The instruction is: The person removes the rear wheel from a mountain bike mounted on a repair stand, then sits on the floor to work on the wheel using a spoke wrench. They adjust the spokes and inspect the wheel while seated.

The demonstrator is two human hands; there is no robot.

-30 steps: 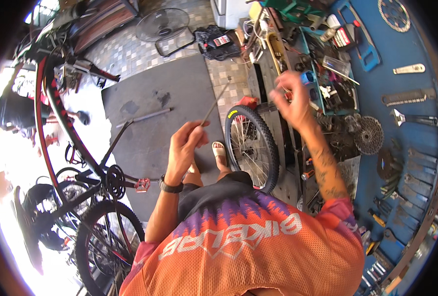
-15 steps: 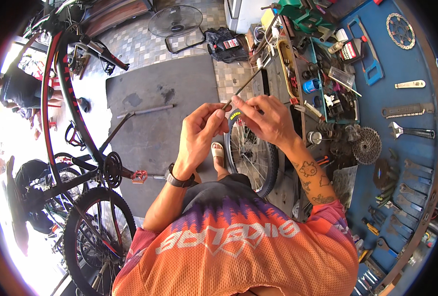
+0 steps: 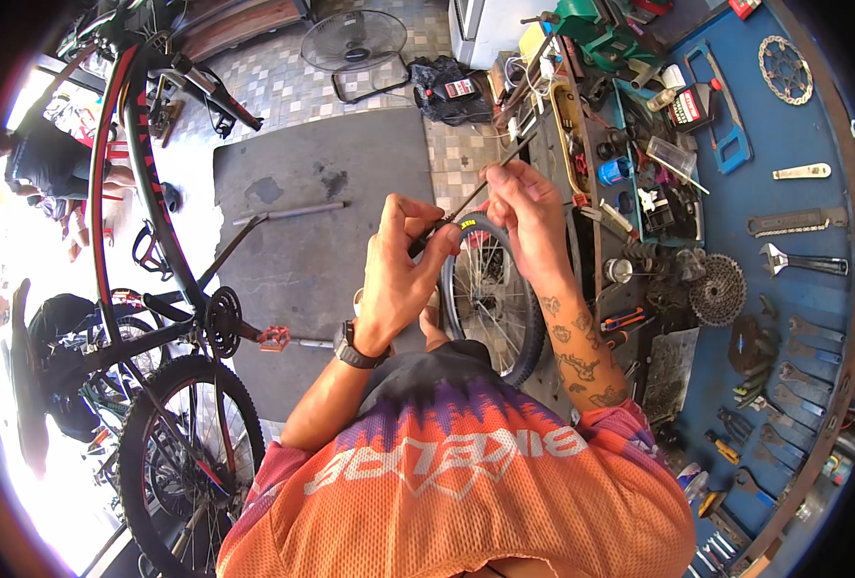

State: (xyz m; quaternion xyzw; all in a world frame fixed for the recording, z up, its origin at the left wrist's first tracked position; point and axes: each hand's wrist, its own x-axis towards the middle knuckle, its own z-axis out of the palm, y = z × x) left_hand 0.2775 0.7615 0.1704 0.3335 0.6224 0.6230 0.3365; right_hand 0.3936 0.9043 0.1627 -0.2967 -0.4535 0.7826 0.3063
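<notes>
In front of me, a thin dark rod [image 3: 467, 199] slants up and to the right between my hands. My left hand [image 3: 397, 273], with a watch on its wrist, grips the rod's lower end, where a short black part shows between thumb and fingers. Higher up, the fingertips of my right hand [image 3: 531, 214] pinch the same rod, and its far tip sticks out beyond them. Exactly what kind of rod it is cannot be made out. Below the hands a bicycle wheel with a black tyre [image 3: 529, 323] stands by the bench.
A bicycle frame [image 3: 163, 207] stands at left with its rear wheel [image 3: 137, 462]. A dark mat [image 3: 302, 159] covers the floor ahead, with a fan [image 3: 353, 43] beyond. At right are a cluttered workbench [image 3: 582, 246] and a blue tool board [image 3: 726, 212]. A person [image 3: 47, 149] is at far left.
My right hand has slid up along the rod, away from my left hand. My left hand has turned, and a black part now shows in its fingers. The view has shifted slightly.
</notes>
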